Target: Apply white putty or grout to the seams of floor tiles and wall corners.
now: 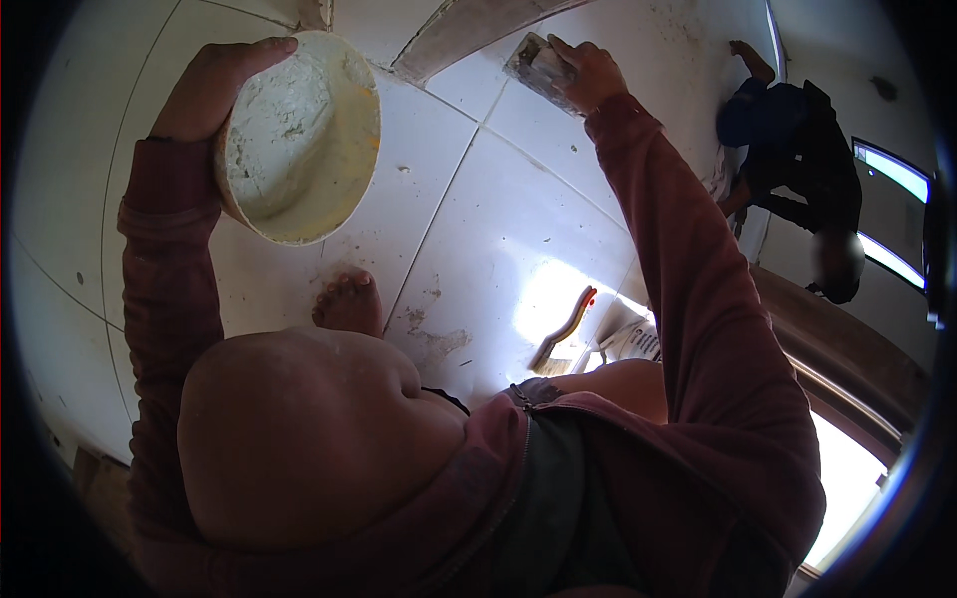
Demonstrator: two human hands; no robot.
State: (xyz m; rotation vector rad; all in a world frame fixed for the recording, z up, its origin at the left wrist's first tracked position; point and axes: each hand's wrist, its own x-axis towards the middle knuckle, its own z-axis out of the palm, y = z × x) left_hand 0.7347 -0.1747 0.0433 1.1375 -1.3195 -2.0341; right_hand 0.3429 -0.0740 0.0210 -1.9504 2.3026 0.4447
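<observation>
My left hand (pixel 211 88) is closed on the rim of a round, pale bucket (pixel 349 140), its thumb over the edge. The bucket is tipped, so its inside shows, with thick white paste (pixel 284 105) clinging to the bottom and side. At the upper middle, my right hand (pixel 596 78) grips a putty knife (pixel 539 68) with a wide blade smeared grey and white. The blade lies close to the white tiled surface; whether it touches cannot be made out. The knife's handle is mostly hidden by my fingers.
A brush-like tool (pixel 564 331) with a curved, red-tipped handle lies on the tiles (pixel 469 239), beside a printed sack (pixel 633 341). My bare foot (pixel 349 301) is below the bucket. A brown curved frame (pixel 464 35) runs along the top. Another person (pixel 797 140) bends at right.
</observation>
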